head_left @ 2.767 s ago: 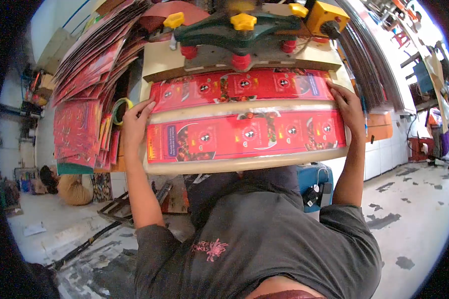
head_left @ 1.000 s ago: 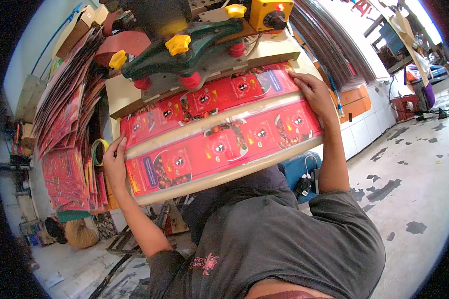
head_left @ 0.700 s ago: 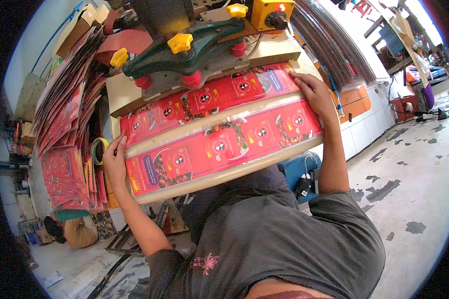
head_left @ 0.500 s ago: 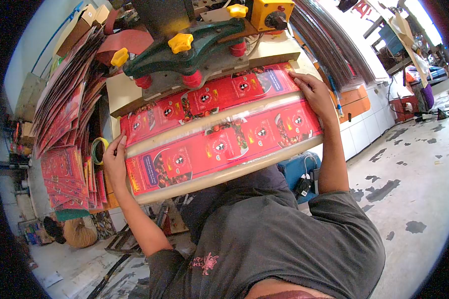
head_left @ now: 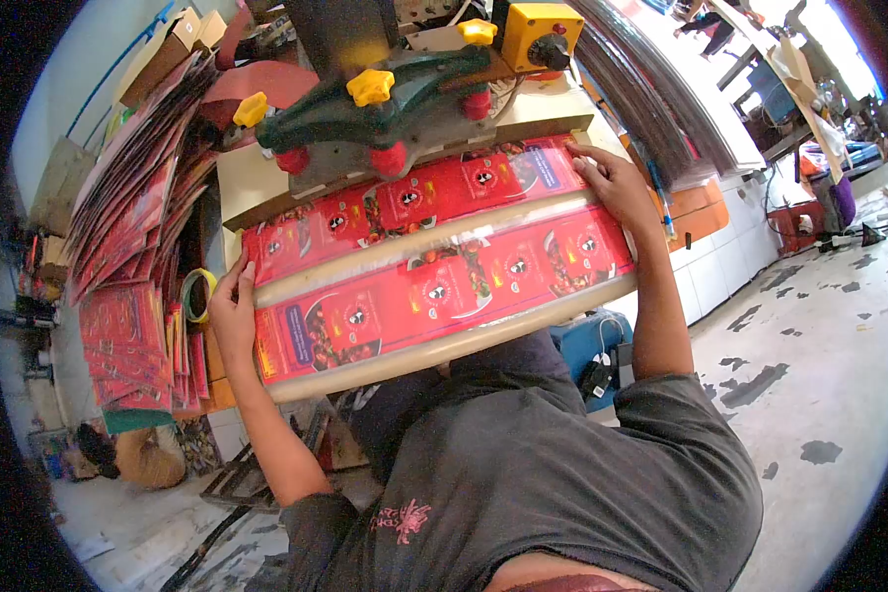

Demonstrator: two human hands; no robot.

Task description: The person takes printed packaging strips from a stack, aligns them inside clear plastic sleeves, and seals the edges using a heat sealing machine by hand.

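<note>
A clear plastic sheet printed with two red label strips (head_left: 390, 316) lies across a cream board (head_left: 444, 352) in front of me. Between the strips runs a bare band where the board shows through. My left hand (head_left: 233, 314) is closed at the sheet's left edge, fingertips near the far strip's end. At the far right corner my right hand (head_left: 617, 192) pinches the sheet's edge, thumb and fingers together. Just beyond the far strip stands a press with a dark green clamp arm (head_left: 414, 91), its yellow knobs (head_left: 370, 87) above red feet (head_left: 388, 160).
Tall stacks of printed red sheets (head_left: 138, 207) lean at the left, beside a roll of yellow-green tape (head_left: 197, 296). A yellow control box (head_left: 541, 37) sits at the upper right, near more stacked sheets (head_left: 651, 99). Another person (head_left: 148, 459) is low at the lower left.
The view has shifted slightly. Both hands keep their places at the sheet's edges, and the sheet lies much as before.
</note>
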